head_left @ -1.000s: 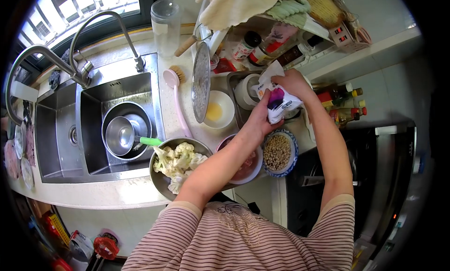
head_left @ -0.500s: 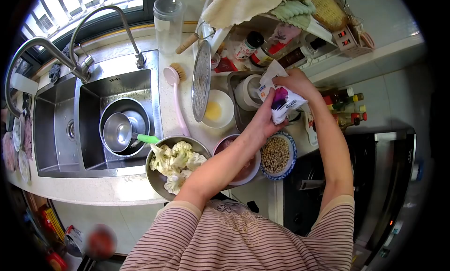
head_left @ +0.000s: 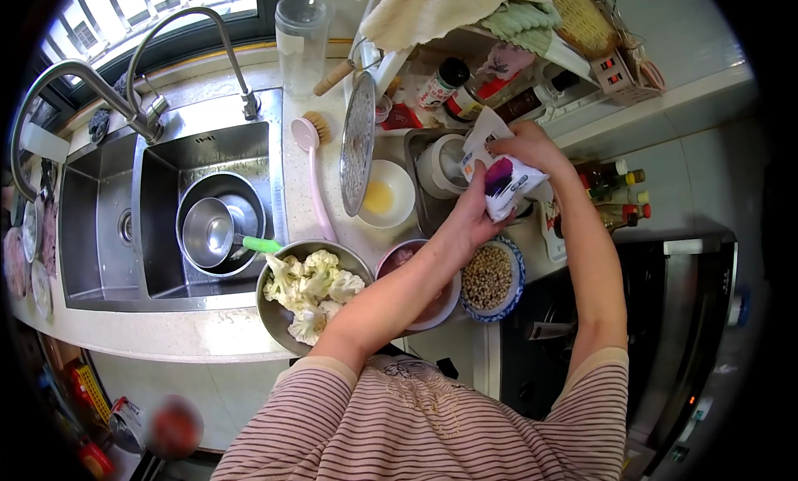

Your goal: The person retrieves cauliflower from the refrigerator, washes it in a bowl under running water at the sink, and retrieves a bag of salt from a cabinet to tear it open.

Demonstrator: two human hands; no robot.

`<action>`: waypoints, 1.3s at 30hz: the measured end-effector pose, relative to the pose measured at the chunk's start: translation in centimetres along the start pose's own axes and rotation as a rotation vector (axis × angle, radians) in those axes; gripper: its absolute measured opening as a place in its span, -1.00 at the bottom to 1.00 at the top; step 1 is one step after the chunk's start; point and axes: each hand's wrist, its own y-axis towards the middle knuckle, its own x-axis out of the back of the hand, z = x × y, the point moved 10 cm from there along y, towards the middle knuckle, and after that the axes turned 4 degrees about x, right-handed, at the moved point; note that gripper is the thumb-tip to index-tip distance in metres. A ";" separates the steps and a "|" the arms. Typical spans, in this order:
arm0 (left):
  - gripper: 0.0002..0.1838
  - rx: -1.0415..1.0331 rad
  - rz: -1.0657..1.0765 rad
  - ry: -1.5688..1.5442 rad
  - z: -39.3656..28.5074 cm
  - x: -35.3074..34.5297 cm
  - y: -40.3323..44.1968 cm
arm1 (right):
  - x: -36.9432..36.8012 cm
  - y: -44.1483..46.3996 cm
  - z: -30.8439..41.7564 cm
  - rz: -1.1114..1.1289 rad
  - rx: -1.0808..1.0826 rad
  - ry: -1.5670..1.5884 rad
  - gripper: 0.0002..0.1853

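A white packet with a purple print [head_left: 507, 186] is held between both hands above a metal tray [head_left: 426, 211]. My left hand [head_left: 475, 208] grips its lower left side, and my right hand [head_left: 532, 147] holds its upper right part. The packet's upper end leans toward a white container [head_left: 440, 167] standing in the tray. Below my left hand are a blue-and-white bowl of grains [head_left: 489, 279] and a bowl of raw meat [head_left: 440, 308], partly hidden by my left forearm.
Left of my arms are a bowl of cauliflower [head_left: 312, 290], a bowl with yellow liquid [head_left: 387, 194], a standing lid [head_left: 357, 144] and a pink brush [head_left: 316, 182]. The sink [head_left: 166, 223] holds a pot. Bottles [head_left: 619, 198] and a stove [head_left: 582, 331] are at the right.
The view has shifted slightly. Both hands still hold the packet, which appears slightly farther right in the view.
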 end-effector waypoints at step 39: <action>-0.36 0.065 0.104 -0.061 0.6 -1.0 0.3 | -0.8 1.2 -0.9 0.104 0.031 -0.033 -0.83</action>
